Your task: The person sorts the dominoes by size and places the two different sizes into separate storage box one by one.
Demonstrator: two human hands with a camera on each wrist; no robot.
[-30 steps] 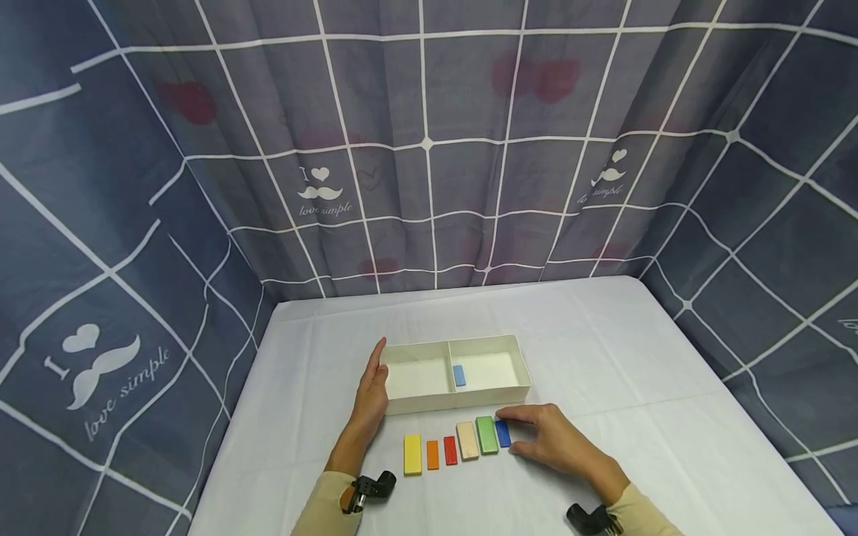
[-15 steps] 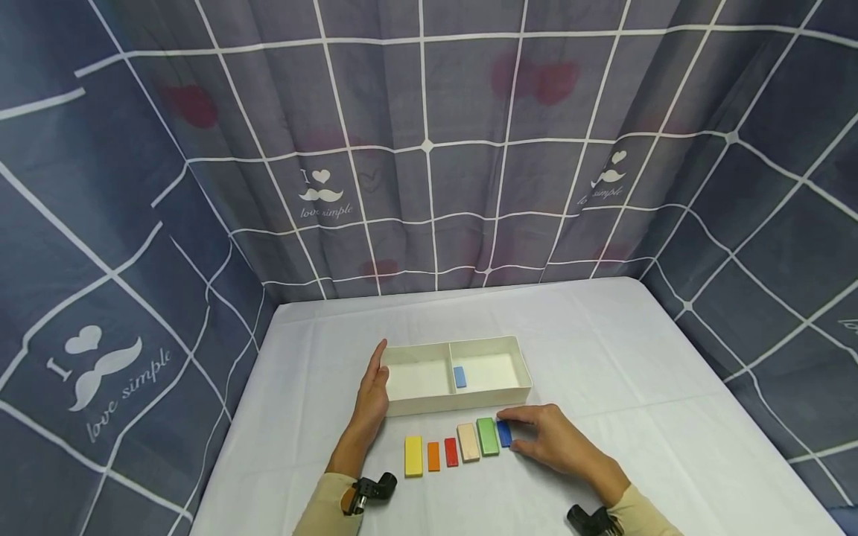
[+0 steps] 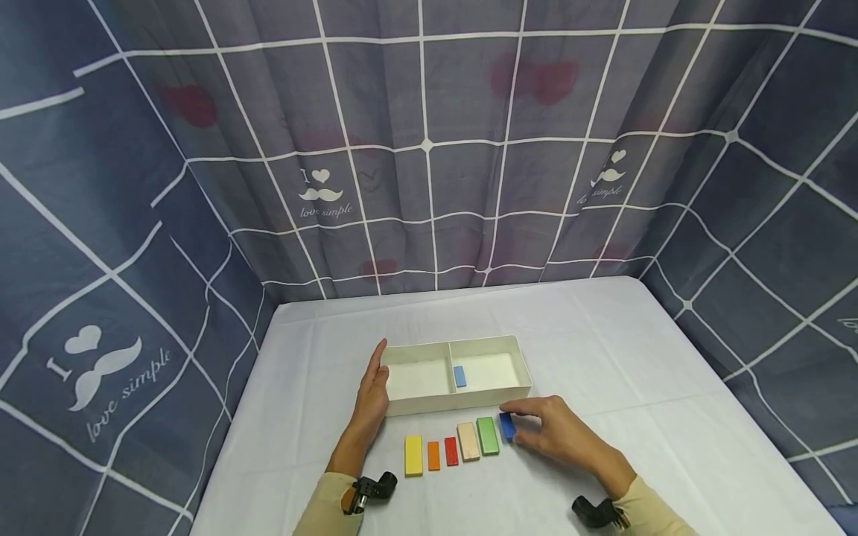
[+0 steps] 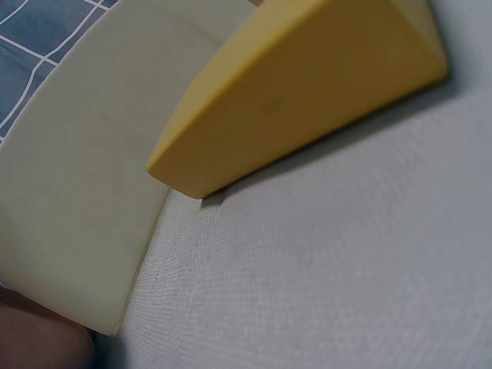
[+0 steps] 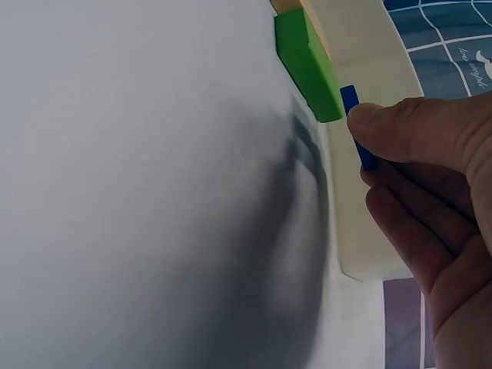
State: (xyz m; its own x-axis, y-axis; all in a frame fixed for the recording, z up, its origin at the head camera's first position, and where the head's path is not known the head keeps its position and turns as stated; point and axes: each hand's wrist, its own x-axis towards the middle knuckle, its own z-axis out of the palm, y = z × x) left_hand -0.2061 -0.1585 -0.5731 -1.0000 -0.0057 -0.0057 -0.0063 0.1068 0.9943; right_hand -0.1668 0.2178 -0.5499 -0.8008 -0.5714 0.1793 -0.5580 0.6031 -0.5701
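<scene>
Thumb and fingers of your right hand (image 3: 559,435) pinch the blue block (image 3: 507,426), just right of the green block (image 3: 487,435). Your left hand (image 3: 372,394), fingers straight, rests on the tray (image 3: 469,398).

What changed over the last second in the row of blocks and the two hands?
The right hand has lifted the dark blue block off the cloth at the row's right end, keeping its pinch grip and shifting slightly right. The left hand still rests against the white tray; the light blue block inside and the other five blocks stayed put.
</scene>
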